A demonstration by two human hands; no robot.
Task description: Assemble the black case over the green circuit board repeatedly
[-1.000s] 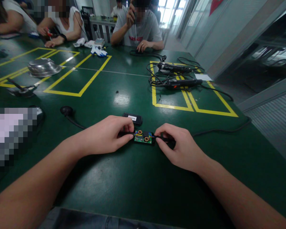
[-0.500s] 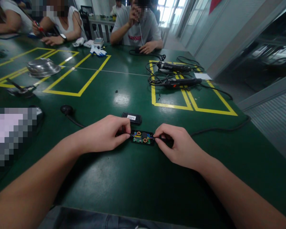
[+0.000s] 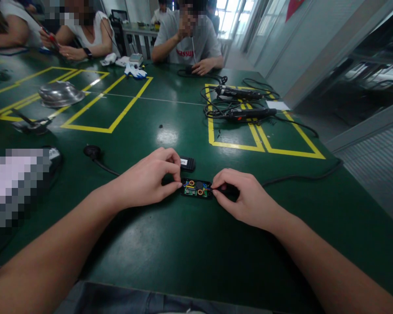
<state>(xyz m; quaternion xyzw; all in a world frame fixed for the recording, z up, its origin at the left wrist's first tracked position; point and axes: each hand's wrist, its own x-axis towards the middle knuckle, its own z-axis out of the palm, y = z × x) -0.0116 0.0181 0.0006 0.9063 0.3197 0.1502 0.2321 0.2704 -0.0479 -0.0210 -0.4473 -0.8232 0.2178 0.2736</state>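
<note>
A small black case [image 3: 197, 189] lies open on the green table, showing a circuit board with copper coils and coloured wires. My left hand [image 3: 153, 179] is closed at the left end of the case, thumb and fingers pinched around the cable end there. At the right end, my right hand [image 3: 245, 194] pinches the black cable where it enters the case. Just behind the case lies a black ribbed cover [image 3: 187, 164] with a white label, partly hidden by my left fingers. A black plug [image 3: 92, 151] rests to the left, its cable running toward my left hand.
Two black corded tools [image 3: 252, 114] lie within yellow tape at the back right. A metal bowl [image 3: 60, 93] and a dark tool [image 3: 32, 124] are at the left. White-blue gloves [image 3: 135, 71] lie farther back. Several people sit across the table [image 3: 170, 253].
My left fingers have risen slightly and shifted right, covering more of the ribbed cover. My right hand has barely moved. Across the table, a person's hands with a red tool have moved.
</note>
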